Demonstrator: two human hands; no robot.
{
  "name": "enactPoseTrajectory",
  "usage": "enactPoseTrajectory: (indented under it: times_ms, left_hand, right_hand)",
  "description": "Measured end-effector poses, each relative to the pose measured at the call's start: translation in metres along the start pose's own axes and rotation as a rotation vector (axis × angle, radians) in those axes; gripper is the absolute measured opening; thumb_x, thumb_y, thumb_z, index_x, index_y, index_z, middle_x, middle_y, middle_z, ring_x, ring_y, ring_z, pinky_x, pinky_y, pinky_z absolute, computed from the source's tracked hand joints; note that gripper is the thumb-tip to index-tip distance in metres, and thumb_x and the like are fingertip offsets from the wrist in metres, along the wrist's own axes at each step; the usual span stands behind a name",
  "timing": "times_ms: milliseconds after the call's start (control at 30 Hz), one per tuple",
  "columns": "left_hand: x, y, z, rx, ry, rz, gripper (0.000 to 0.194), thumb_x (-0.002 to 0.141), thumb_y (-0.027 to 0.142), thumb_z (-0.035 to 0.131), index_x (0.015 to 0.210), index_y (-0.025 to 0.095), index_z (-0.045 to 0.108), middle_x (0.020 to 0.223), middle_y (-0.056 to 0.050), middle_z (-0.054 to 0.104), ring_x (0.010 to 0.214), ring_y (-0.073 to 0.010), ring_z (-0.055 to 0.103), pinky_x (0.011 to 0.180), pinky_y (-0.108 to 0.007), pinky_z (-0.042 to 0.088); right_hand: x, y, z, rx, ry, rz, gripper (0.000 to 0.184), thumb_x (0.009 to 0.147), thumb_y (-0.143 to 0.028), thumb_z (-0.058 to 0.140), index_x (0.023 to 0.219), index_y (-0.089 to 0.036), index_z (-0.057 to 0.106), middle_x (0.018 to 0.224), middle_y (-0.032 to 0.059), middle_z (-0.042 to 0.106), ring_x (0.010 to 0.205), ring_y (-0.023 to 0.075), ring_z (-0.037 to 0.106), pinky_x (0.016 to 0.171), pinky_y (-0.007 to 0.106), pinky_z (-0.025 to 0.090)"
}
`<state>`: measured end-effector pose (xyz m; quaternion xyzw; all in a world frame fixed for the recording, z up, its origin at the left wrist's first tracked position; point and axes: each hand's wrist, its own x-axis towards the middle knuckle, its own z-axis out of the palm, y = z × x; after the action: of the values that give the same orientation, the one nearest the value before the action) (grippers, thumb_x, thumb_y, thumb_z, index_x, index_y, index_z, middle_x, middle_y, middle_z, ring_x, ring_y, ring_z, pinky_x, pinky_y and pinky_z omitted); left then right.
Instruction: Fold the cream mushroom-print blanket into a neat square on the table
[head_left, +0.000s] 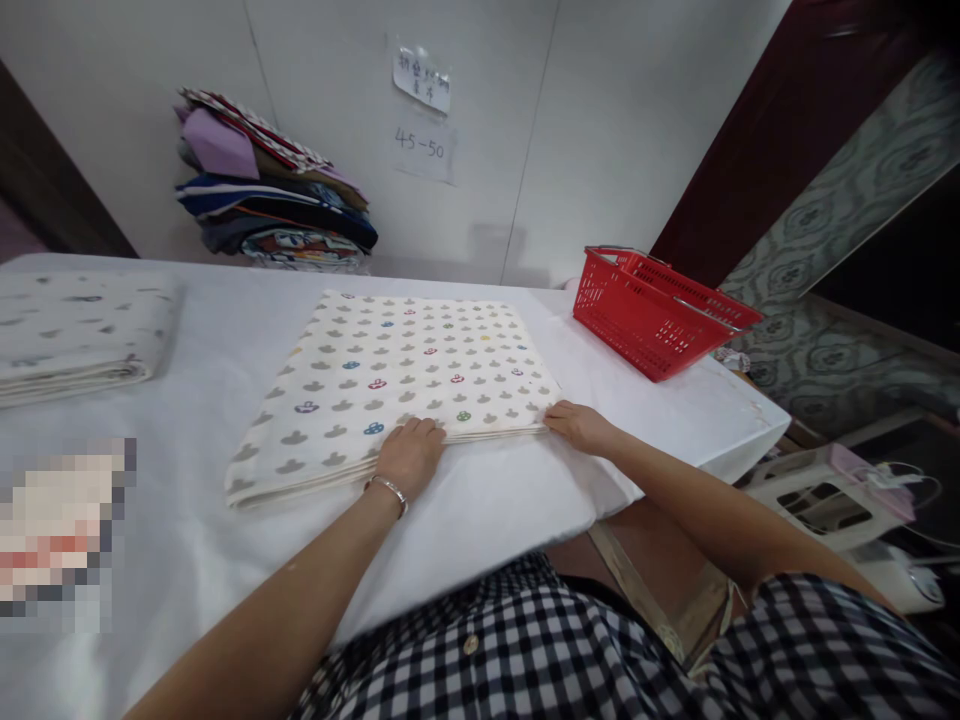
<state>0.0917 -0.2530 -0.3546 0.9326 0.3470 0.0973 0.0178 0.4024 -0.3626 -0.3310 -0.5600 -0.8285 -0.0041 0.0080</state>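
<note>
Folded cream cloth (409, 375), small grey motifs, scattered coloured ones, flat on white-covered table (510, 500)

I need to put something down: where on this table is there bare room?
Bare tablecloth shows between the center fabric and the left-side fabric, and between the center fabric and the red basket. The center fabric's near edge is crowded: the left hand and right hand both rest there.

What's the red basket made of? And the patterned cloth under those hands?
The red basket looks like smooth, slightly shiny plastic: its thin walls have rows of slots. The patterned cloth seems matte fabric, perhaps cotton, since its edge shows soft folded layers.
</note>
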Motion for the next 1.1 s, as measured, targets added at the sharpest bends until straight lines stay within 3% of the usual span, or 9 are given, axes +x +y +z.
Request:
enactPoseTrajectory:
  times_ms: [133,567,767,1100]
  left_hand:
    - [0.0,0.0,0.0,0.015,-0.008,0.005,0.023,0.088,0.021,0.04,0.092,0.018,0.063,0.098,-0.008,0.06,0.095,-0.0229,0.05,0.079,-0.035,0.039]
    - [0.0,0.0,-0.003,0.002,-0.018,-0.004,0.022,0.088,0.022,0.042,0.092,0.018,0.063,0.097,-0.008,0.061,0.095,-0.0232,0.05,0.08,-0.036,0.039]
    - [0.0,0.0,-0.002,0.01,-0.029,-0.001,0.022,0.088,0.022,0.042,0.092,0.018,0.063,0.096,-0.008,0.061,0.095,-0.0238,0.051,0.079,-0.036,0.04]
    - [0.0,-0.001,0.001,0.019,-0.01,0.015,0.022,0.088,0.023,0.043,0.094,0.018,0.063,0.098,-0.008,0.061,0.096,-0.024,0.051,0.081,-0.036,0.04]
  right_hand:
    - [0.001,0.002,0.001,-0.022,0.012,0.002,0.033,0.093,-0.02,0.03,0.093,-0.017,0.062,0.097,0.0103,0.061,0.096,0.0207,0.051,0.081,0.034,0.043]
    - [0.011,0.01,-0.001,-0.108,0.203,0.192,0.031,0.09,-0.014,0.033,0.111,-0.018,0.056,0.115,0.0128,0.056,0.105,0.0226,0.047,0.084,0.037,0.046]
    - [0.0,0.002,0.014,-0.068,0.089,0.064,0.03,0.092,-0.017,0.032,0.109,-0.018,0.057,0.108,0.0106,0.057,0.103,0.0208,0.049,0.085,0.035,0.045]
    - [-0.009,0.006,0.019,-0.032,0.095,0.006,0.034,0.095,-0.023,0.028,0.111,-0.018,0.057,0.112,0.0117,0.057,0.11,0.0218,0.048,0.089,0.036,0.045]
